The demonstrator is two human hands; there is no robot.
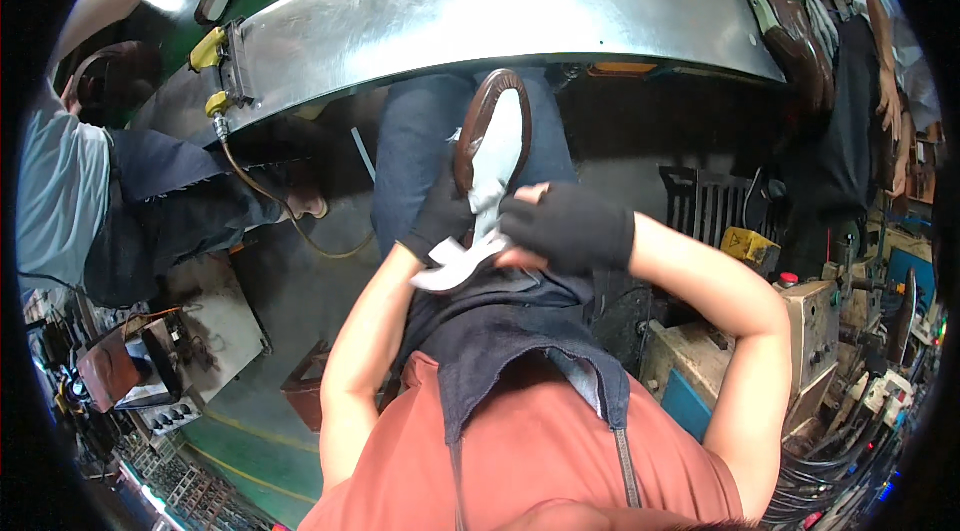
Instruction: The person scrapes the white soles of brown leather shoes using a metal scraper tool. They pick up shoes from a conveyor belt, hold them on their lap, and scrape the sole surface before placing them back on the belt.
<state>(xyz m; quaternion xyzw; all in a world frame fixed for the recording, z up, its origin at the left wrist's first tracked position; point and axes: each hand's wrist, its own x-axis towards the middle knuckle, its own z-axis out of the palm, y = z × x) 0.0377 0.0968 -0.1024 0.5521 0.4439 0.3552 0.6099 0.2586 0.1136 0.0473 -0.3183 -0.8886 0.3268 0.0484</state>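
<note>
A brown shoe upper (468, 146) with a pale insole (503, 141) lies bottom up across my lap, its toe pointing away. My left hand (441, 216), in a black fingerless glove, is closed around its left side toward the near end. Over the near end my right hand (560, 229), gloved the same way, has its fingers bent in. A pale, curved, forked piece (462, 264) sticks out from beside those fingers; blur hides whether it is a tool or a strip of material. Crumpled whitish material (487, 196) lies on the insole between my hands.
Ahead is a curved metal bench (500, 6), with a yellow air tool (207, 49) on its left end and a hose (262, 193) hanging down. Brown shoes (800, 41) stand at its right end. A machine (800, 321) is close on my right; a co-worker's leg (170, 221) is at left.
</note>
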